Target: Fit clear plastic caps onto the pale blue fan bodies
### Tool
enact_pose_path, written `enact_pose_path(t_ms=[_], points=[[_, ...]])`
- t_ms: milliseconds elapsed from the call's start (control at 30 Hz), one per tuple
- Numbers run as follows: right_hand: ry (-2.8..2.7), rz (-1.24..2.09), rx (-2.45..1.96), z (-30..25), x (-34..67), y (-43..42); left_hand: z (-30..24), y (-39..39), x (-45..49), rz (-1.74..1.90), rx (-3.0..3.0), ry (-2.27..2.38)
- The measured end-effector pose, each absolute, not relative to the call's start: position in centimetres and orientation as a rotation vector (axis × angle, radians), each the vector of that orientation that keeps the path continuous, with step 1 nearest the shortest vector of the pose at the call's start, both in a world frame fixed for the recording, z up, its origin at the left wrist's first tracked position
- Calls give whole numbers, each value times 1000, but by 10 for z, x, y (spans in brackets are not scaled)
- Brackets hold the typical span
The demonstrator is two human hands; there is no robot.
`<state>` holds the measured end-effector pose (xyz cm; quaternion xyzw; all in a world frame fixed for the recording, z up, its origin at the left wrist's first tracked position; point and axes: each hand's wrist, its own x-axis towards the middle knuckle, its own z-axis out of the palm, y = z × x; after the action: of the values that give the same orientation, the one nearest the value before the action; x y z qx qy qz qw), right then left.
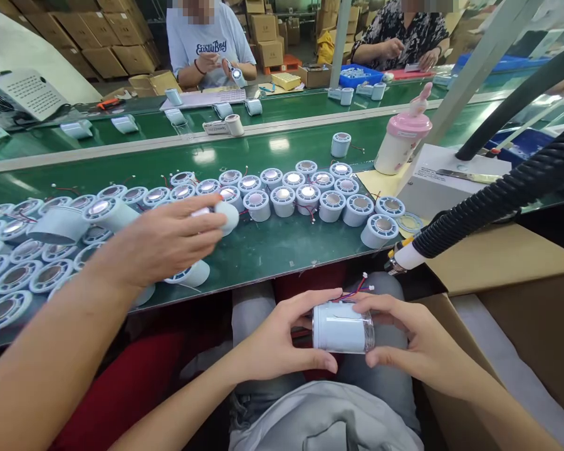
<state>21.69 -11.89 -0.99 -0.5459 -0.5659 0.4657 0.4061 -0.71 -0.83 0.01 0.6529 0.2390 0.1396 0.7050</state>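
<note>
Above my lap, a light-blue cylindrical housing (342, 328) lies on its side between both hands. It has a clear plastic end at the right, and red and dark wires with small white connectors (365, 282) stick up behind it. My left hand (294, 335) grips its left end, thumb below and fingers over the top. My right hand (407, 329) holds the clear end the same way. Similar housings (331, 205) with round silvery centres stand in rows on the green bench ahead.
From the left, a co-worker's hand (169, 241) reaches over the bench holding a pale-blue part. A black corrugated hose (493, 194) slants in at right, above an open cardboard box (512, 257). A pink-lidded bottle (402, 141) stands behind. Two people sit across the green conveyor (291, 122).
</note>
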Motion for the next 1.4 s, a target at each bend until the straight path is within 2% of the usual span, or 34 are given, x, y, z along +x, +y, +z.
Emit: enact_pose_path(t_ms=[267,700,1400], points=[[-1267,1365,-1325,-9,214,-119,3,-12,-10,327,1546,528],[-1347,1180,-1299,-13,209,-123,2,-13,-15,328,1547,537],[-936,1669,-1149,-9,205,-116,4,-12,-18,383,1820,512]])
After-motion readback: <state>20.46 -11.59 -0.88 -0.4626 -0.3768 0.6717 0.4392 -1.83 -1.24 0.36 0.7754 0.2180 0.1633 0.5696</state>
